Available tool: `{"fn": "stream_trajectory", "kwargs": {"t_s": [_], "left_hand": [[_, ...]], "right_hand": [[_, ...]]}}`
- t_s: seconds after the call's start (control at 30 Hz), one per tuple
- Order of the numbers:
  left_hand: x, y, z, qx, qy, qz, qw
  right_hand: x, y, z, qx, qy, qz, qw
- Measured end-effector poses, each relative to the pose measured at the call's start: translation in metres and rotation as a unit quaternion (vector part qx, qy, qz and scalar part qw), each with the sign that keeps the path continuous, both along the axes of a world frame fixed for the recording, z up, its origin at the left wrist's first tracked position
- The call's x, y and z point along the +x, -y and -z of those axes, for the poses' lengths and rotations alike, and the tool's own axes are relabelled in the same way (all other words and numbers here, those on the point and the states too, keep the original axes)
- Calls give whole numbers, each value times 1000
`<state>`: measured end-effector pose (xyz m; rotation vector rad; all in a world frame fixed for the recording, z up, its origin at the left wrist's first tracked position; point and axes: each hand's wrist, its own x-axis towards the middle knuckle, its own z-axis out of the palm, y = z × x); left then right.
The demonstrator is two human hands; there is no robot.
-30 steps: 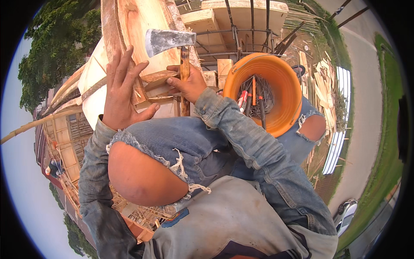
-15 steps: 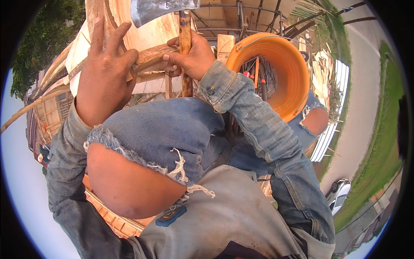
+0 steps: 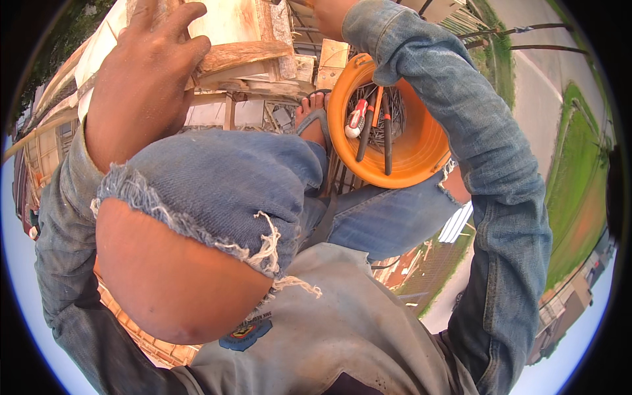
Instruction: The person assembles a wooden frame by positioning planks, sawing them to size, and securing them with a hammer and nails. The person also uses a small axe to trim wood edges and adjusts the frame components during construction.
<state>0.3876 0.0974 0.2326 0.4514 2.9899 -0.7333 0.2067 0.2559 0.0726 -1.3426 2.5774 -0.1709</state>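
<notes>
My left hand point(image 3: 148, 82) is at the upper left, back up, with its fingers spread against rough timber point(image 3: 164, 10); the top edge cuts off some fingertips. Beside its thumb a split wooden strip point(image 3: 247, 55) runs to the right. Pale boards point(image 3: 227, 23) are behind the strip. My right hand point(image 3: 331, 16) is raised at the top edge, with its fingers mostly out of the picture. A sliver of the hatchet handle point(image 3: 301, 2) shows beside it; the hatchet's head is out of view.
An orange bucket point(image 3: 421, 161) stands by my right leg, holding nails point(image 3: 394, 115), a red-and-white-handled tool point(image 3: 356, 119) and dark-handled pliers point(image 3: 387, 135). My sandalled foot point(image 3: 314, 118) is left of it. Rods point(image 3: 540, 27) project at the upper right, above a road point(image 3: 536, 99).
My right hand has let go of the wooden strip and risen to the top edge, and the hatchet's head has left the picture. My left hand stays by the timber. More of the bucket's contents shows.
</notes>
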Motion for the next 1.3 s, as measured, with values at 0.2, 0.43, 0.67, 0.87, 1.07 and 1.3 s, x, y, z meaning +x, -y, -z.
{"fn": "stream_trajectory", "kwargs": {"t_s": [0.2, 0.43, 0.67, 0.87, 1.07, 1.3], "left_hand": [[-3, 0, -2, -10, 11, 13, 1000], [-2, -2, -2, -24, 24, 17, 999], [-5, -11, -4, -28, 31, -6, 999], [-5, -11, -9, -37, 29, 12, 999], [-7, -7, -10, -48, 36, 37, 998], [-4, -3, -4, -52, 18, 53, 997]], "right_hand": [[25, 19, 22, 108, -13, -33, 994], [17, 6, -10, 131, 69, -96, 984], [18, 12, 11, 36, 65, -81, 994], [28, 28, 26, 89, 15, -41, 995], [36, 11, 25, -5, 81, 55, 995], [85, -6, -11, -231, 355, 248, 871]]}}
